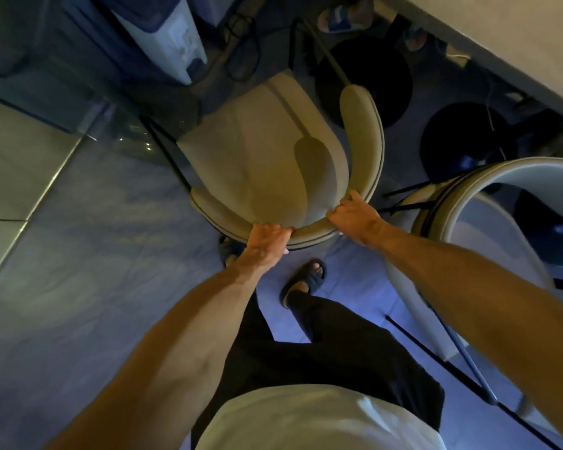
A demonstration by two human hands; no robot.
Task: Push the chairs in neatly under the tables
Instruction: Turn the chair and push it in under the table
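A beige upholstered chair (pixel 267 147) with a curved backrest and thin black legs stands in front of me, seen from above. My left hand (pixel 267 241) grips the rear curve of its backrest, fingers curled over the top edge. My right hand (pixel 355 216) grips the same backrest further right, where it bends into the arm. The front of the seat lies under the edge of a glass table (pixel 33 102) at the left. A second, similar chair (pixel 488 196) stands at my right, beside my right forearm.
A white tabletop (pixel 501 37) crosses the upper right corner, with dark round stools (pixel 364 79) below it. A white appliance (pixel 169 37) and cables stand at the top. My feet in dark slippers are on the tiled floor behind the chair.
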